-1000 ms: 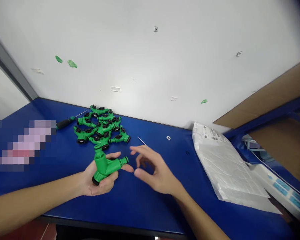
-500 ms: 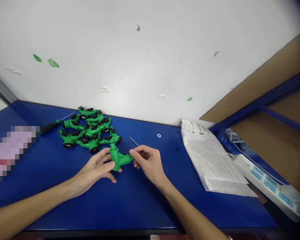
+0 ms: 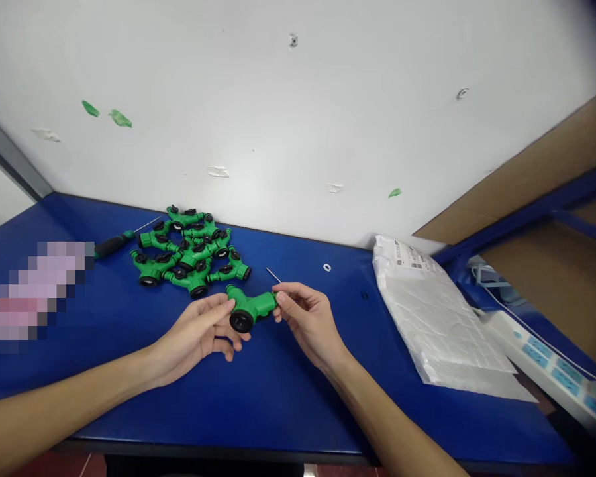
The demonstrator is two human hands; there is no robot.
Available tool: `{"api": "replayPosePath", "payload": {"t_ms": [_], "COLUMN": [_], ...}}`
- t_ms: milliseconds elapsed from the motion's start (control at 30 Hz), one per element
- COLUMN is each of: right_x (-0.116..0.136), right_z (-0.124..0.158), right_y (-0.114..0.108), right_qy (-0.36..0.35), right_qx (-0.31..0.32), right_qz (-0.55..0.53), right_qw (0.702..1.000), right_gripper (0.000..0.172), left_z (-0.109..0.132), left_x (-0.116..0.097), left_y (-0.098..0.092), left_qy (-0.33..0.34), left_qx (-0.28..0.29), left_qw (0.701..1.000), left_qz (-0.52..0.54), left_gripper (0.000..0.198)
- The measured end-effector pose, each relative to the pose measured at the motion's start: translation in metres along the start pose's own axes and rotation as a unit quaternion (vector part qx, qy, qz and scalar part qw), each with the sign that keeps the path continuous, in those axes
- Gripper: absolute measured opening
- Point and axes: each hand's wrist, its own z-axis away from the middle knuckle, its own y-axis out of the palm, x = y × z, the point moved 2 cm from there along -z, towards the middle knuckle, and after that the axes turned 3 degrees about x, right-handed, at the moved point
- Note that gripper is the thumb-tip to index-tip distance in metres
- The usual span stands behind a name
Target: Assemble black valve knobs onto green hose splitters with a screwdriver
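Note:
Between my two hands is a green Y-shaped hose splitter [image 3: 253,305], its round black inlet collar facing me. My left hand [image 3: 209,324] grips its left side, thumb on top and the other fingers underneath. The thumb and fingertips of my right hand [image 3: 302,311] pinch the end of the right branch. A thin metal rod [image 3: 273,275] sticks out behind my right hand; its other end is hidden, so I cannot tell whether the hand holds it. Just beyond lies a cluster of several similar green splitters [image 3: 193,252] with black valve levers.
A screwdriver [image 3: 112,245] with a black and green handle lies left of the cluster. A small white ring [image 3: 326,267] and a dark ring [image 3: 364,296] rest on the blue table [image 3: 189,404]. At right are a white plastic bag [image 3: 442,324] and a power strip [image 3: 541,358].
The splitter has been turned over in my hands, so its black collar now faces me. The whole view has shifted slightly, with things appearing further right.

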Motion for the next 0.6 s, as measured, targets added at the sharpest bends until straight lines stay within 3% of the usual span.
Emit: {"api": "replayPosePath", "payload": {"t_ms": [167,300,400,467,533,600], "right_x": [0.0,-0.005,-0.006,0.0,0.014,0.033], "right_z": [0.0,0.004,0.003,-0.002,-0.013,-0.025], "right_y": [0.003,0.01,0.013,0.005,-0.018,-0.054], "right_qy": [0.049,0.07,0.065,0.025,-0.053,-0.151], "right_qx": [0.012,0.024,0.04,0.048,0.027,-0.058], "right_qz": [-0.048,-0.044,0.002,0.094,0.248,0.422], "right_qw": [0.998,0.996,0.997,0.994,0.967,0.892], "right_gripper": [0.023,0.024,0.028,0.032,0.034,0.031], "left_z": [0.001,0.002,0.004,0.004,0.004,0.005], "left_x": [-0.003,-0.004,0.0,0.002,0.001,-0.001], "left_y": [-0.002,-0.003,-0.002,-0.002,-0.002,-0.003], "left_qy": [-0.002,-0.032,-0.08,-0.089,-0.075,-0.058], "left_qx": [-0.006,0.04,0.099,0.114,0.109,0.099], "left_qw": [0.998,0.997,0.991,0.989,0.99,0.991], "left_qz": [0.066,0.056,0.04,0.042,0.056,0.074], "left_gripper": [0.02,0.034,0.034,0.03,0.028,0.028]}}
